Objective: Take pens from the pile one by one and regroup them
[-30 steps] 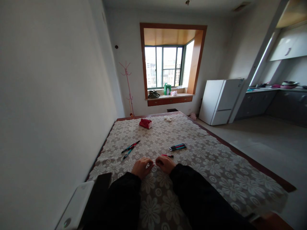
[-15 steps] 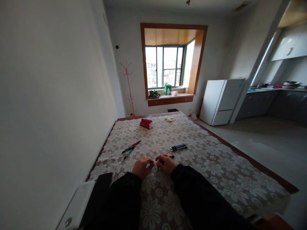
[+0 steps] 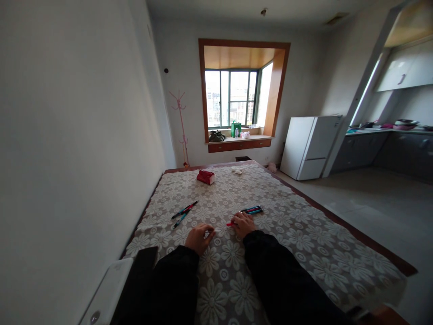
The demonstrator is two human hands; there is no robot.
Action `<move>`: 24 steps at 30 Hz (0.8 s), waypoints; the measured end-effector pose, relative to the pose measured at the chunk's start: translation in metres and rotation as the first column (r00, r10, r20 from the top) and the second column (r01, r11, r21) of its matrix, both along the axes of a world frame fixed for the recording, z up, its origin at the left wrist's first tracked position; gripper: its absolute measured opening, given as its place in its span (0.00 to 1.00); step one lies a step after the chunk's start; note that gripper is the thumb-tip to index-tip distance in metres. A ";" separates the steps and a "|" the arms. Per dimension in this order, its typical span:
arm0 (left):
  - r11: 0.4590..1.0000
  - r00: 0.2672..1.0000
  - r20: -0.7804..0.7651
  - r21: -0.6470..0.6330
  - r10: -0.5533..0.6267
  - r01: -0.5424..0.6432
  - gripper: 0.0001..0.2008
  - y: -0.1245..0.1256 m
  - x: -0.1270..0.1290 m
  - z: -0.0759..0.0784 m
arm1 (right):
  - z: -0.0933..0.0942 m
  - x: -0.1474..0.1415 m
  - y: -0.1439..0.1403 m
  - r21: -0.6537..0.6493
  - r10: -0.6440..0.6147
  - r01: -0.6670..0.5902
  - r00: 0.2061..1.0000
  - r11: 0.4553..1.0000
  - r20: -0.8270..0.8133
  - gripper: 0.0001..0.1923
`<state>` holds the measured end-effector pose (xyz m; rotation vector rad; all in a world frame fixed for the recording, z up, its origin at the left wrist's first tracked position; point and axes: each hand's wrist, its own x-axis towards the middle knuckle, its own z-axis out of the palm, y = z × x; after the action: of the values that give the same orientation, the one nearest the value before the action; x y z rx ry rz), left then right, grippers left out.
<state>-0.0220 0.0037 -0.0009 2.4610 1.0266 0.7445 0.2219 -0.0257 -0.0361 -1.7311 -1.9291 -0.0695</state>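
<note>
My left hand (image 3: 200, 238) rests low over the flowered tablecloth (image 3: 233, 255), thumb and forefinger curled together at the tips. Anything between them is too small to make out. My right hand (image 3: 242, 224) is closed over a red pen (image 3: 230, 224); only its red end sticks out to the left, the remainder hidden under the fingers. Just beyond that hand lies a row of pens (image 3: 253, 210) in blue, red and black, partly covered by the knuckles. On the left, several more pens (image 3: 184, 213) lie loosely across one another.
A red packet (image 3: 206, 177) and a small white item (image 3: 237, 171) sit toward the table's far end. The wall (image 3: 84, 135) runs along the left side. Near my left forearm is a white-and-black object (image 3: 110, 289). A white fridge (image 3: 309, 146) stands beyond on the right.
My right hand has moved away from the left, forward and to the right, onto the red pen. The left hand stays nearly in place. The view has tilted slightly upward.
</note>
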 end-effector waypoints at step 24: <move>1.000 0.999 -0.037 -0.002 -0.011 0.011 0.12 0.002 0.001 -0.003 | 0.013 -0.024 -0.009 0.070 0.374 -0.370 0.925 0.926 -0.065 0.04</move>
<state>-0.0213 0.0059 -0.0036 2.4852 1.0262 0.6969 0.1984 -0.0349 -0.0231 -1.2839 -2.1406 0.0808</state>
